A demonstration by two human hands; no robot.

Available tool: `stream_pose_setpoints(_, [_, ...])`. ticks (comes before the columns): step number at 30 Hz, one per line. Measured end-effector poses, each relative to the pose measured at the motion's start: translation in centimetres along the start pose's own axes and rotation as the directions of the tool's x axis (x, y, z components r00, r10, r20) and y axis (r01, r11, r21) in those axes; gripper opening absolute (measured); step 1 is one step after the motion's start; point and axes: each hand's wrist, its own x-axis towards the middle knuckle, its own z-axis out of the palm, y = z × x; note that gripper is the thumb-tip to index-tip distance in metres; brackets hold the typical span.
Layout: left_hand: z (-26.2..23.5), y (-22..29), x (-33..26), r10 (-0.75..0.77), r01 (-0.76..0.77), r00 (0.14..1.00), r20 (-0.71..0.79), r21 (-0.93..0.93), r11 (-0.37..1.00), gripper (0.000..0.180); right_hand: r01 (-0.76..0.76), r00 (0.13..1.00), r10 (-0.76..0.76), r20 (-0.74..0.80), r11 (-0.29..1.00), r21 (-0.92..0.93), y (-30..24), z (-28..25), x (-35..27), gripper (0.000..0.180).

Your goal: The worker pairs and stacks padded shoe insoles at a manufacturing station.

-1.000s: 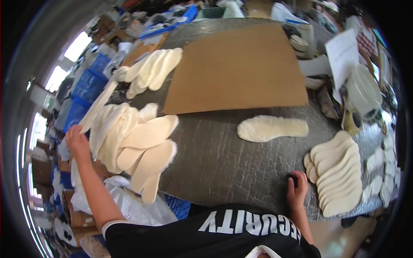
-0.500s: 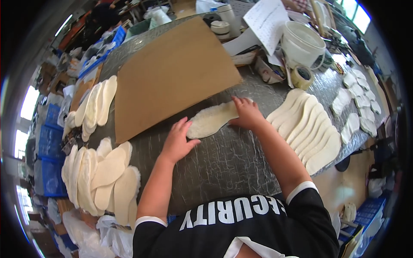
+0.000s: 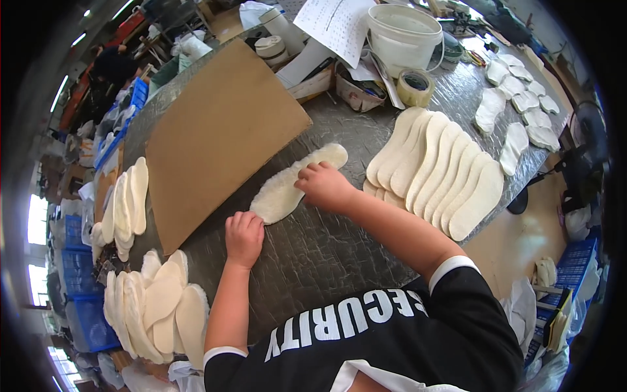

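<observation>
A cream fleecy insole [image 3: 282,190] lies slantwise on the dark table in front of me, its fluffy side up. My left hand [image 3: 244,238] has its fingers drawn together at the insole's near left end and grips the edge there. Across the insole's middle, my right hand [image 3: 322,187] is closed with bent fingertips on the fleece and side edge; its thumb is hidden. To the right, a fanned row of cream insoles [image 3: 436,171] overlaps neatly. A looser pile of insoles [image 3: 157,306] sits at the left near my left forearm.
A large brown cardboard sheet [image 3: 222,144] lies beyond my hands. More insoles [image 3: 124,206] rest left of it. A white bucket [image 3: 403,44], a tape roll [image 3: 415,87] and a paper sheet [image 3: 332,27] stand at the back. Small white pieces [image 3: 522,98] are spread at the far right.
My right hand has moved from the insole's far end back to its middle. My left hand's fingers have drawn together at the near end. The view has turned rightward.
</observation>
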Motion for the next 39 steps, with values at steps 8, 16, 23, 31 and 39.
stream_pose_setpoints(8, [-2.6, 0.3, 2.2, -0.052, 0.052, 0.999, 0.004, 0.081, 0.995, 0.012, 0.108, 0.994, -0.107, -0.034, 0.993, 0.048, -7.0, 0.4, 3.5, 0.023])
stream_pose_setpoints(16, [-6.7, 1.8, 3.0, -0.445, 0.047, 0.854, -0.27, -0.811, 0.583, 0.061, 0.196, 0.854, 0.136, -0.502, 0.81, 0.552, -9.0, -11.5, 2.9, 0.007])
stream_pose_setpoints(23, [-6.0, 1.2, -4.4, -0.389, 0.367, 0.858, 0.335, -0.93, 0.008, 0.025, 0.144, 0.839, 0.54, 0.058, -0.324, 0.935, -8.5, -12.7, -3.8, 0.007])
stream_pose_setpoints(31, [-6.1, 7.7, -5.7, -0.227, 0.459, 0.852, 0.472, -0.463, 0.758, 0.032, -0.093, 0.506, 0.677, 0.535, -0.573, 0.814, -7.5, -1.9, -16.5, 0.015])
stream_pose_setpoints(39, [-5.9, 9.2, -5.8, -0.209, 0.394, 0.861, 0.464, -0.35, 0.85, 0.027, -0.256, 0.422, 0.54, 0.728, -0.699, 0.668, -7.1, -4.8, -20.4, 0.03])
